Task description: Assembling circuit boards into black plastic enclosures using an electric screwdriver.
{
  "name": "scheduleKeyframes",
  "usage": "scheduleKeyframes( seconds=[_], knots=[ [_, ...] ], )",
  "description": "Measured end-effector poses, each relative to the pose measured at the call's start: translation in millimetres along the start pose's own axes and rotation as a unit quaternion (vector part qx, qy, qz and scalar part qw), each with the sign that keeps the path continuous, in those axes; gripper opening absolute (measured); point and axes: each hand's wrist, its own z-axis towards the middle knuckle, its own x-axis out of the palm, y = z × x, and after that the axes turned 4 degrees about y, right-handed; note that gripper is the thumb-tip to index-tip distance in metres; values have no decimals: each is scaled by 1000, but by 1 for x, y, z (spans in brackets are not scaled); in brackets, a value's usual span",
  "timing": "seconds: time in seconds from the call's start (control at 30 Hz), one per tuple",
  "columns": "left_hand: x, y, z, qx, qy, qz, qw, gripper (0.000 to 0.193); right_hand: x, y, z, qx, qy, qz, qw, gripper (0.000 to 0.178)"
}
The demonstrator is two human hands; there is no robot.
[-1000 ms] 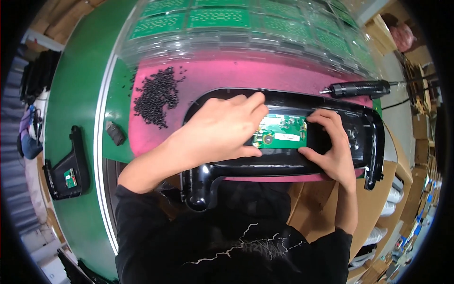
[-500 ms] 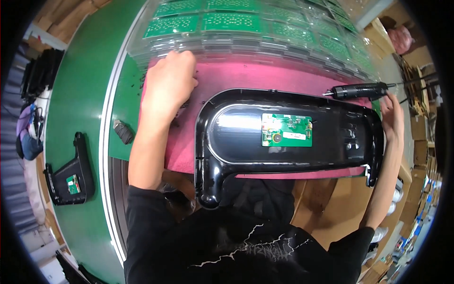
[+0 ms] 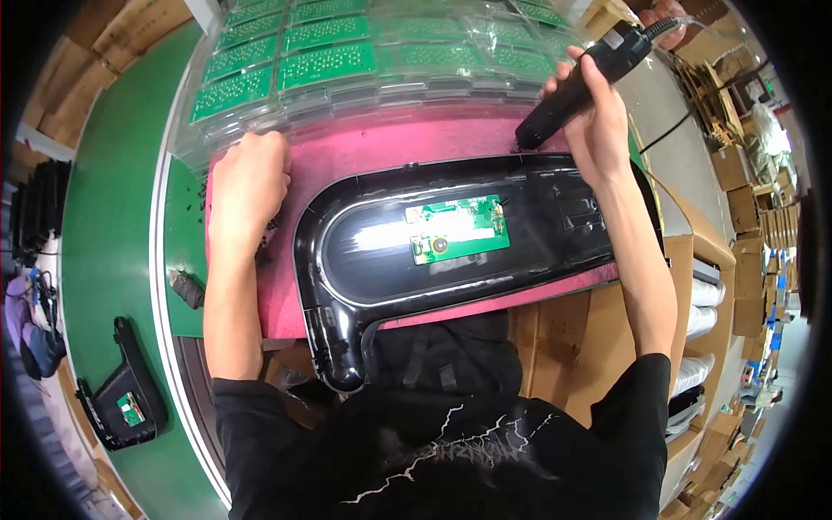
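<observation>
My right hand (image 3: 600, 126) is wrapped round a black electric screwdriver (image 3: 582, 88), held tilted beyond the right part of a black plastic housing, its tip end low near the pink mat. The glossy housing (image 3: 373, 269) lies hollow side up on the pink mat (image 3: 364, 139). A green circuit board (image 3: 477, 230) sits inside, near its middle. My left hand (image 3: 251, 178) is closed in a fist over the mat's left side, left of the housing. Whatever its curled fingers hold, if anything, is hidden. Small dark screws (image 3: 267, 238) lie scattered beside that wrist.
Stacked clear plastic trays (image 3: 347, 97) with green circuit boards stand at the back. A dark grey bundle (image 3: 187, 289) lies left of my forearm. Another black housing (image 3: 147, 390) with a board rests on the green table (image 3: 113, 234) at far left. A cardboard box (image 3: 585, 347) is at near right.
My right hand has taken hold of the screwdriver, lifted it off the right side and carried it leftward, tilted up. My left hand stays closed. The view has shifted, and the housing sits slightly turned.
</observation>
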Motion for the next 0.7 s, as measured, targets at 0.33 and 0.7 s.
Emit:
scheduleKeyframes(
  seconds=[0.33,0.7],
  knots=[
    [-13,-65,-12,308,-142,-366,867,10,61,53,-62,-150,140,177,963,47],
    [0,-82,-17,377,-76,-445,809,19,95,48,-80,-195,252,96,943,52]
  ],
)
